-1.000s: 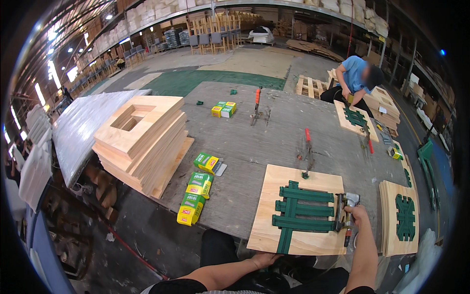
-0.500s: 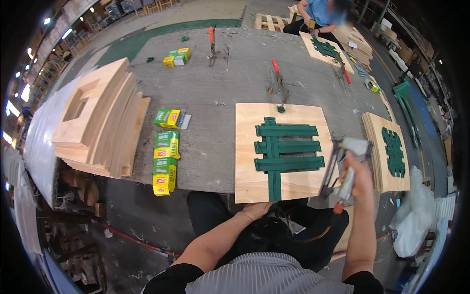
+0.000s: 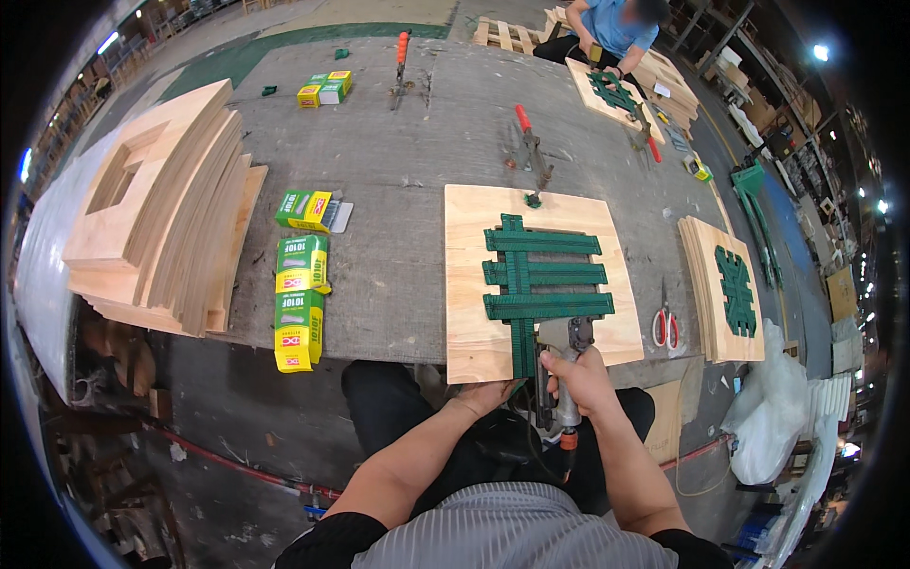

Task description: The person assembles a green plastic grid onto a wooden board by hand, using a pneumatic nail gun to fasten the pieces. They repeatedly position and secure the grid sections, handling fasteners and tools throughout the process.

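Observation:
A wooden panel (image 3: 464, 284) lies at the near table edge, with green webbing straps across its opening. One lengthwise strap (image 3: 517, 275) crosses three crosswise straps (image 3: 548, 305). At the panel's near edge, my left hand (image 3: 488, 396) is closed at the lengthwise strap's lower end; its fingertips are partly hidden. My right hand (image 3: 588, 381) grips a pneumatic staple gun (image 3: 567, 410) by the handle. The gun's head is over the panel's near part, just right of the lengthwise strap. Beyond the panel stands a red-handled clamp (image 3: 531, 142).
Cut wooden panels (image 3: 156, 199) are stacked at left beside yellow-green staple boxes (image 3: 301, 318). Red-handled scissors (image 3: 665, 327) lie right of my panel, before a stack of panels (image 3: 701, 294) topped by a strapped one. Across the table a person (image 3: 616, 38) works on another panel.
My right hand has brought the staple gun leftward from beyond the panel's right edge to beside the lengthwise strap. The scissors have come into sight. My left hand stays at the near edge.

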{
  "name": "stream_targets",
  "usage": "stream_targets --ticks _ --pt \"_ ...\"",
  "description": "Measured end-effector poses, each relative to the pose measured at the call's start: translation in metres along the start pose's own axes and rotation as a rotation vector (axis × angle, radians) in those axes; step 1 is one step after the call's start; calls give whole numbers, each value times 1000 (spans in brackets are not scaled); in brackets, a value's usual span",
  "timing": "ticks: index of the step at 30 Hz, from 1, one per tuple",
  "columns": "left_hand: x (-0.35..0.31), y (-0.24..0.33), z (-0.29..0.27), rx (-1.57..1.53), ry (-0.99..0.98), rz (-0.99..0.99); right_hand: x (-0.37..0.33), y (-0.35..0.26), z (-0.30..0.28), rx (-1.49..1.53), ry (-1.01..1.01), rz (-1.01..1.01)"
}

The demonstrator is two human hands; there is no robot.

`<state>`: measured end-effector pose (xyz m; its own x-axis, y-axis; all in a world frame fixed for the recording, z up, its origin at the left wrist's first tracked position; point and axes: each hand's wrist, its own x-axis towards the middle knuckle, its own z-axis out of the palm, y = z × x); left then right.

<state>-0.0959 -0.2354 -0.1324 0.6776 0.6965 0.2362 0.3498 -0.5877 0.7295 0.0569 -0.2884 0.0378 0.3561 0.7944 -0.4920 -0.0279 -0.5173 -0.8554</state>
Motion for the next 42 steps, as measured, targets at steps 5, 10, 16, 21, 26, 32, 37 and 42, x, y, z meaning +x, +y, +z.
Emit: stream_targets --ticks 5,10,16,21,26,32,37,42 --pt "-1 -6 3 23 97 67 0 -1 8 -49 9 -1" --pt "-1 -5 3 -22 77 61 -2 -3 11 -81 20 15" --pt "-2 -9 8 -29 50 49 -3 -1 14 -86 29 30" --pt "-3 -11 12 20 85 74 -3 2 20 -43 41 29" --pt "-2 -7 8 55 106 72 -5 4 23 -27 51 17" --pt "-1 2 -3 108 70 32 -6 14 30 -30 45 -7" --pt "0 -1 -3 116 46 37 -6 12 33 -14 21 -4" --pt "-2 -1 -1 118 112 53 -9 11 35 16 34 -31"
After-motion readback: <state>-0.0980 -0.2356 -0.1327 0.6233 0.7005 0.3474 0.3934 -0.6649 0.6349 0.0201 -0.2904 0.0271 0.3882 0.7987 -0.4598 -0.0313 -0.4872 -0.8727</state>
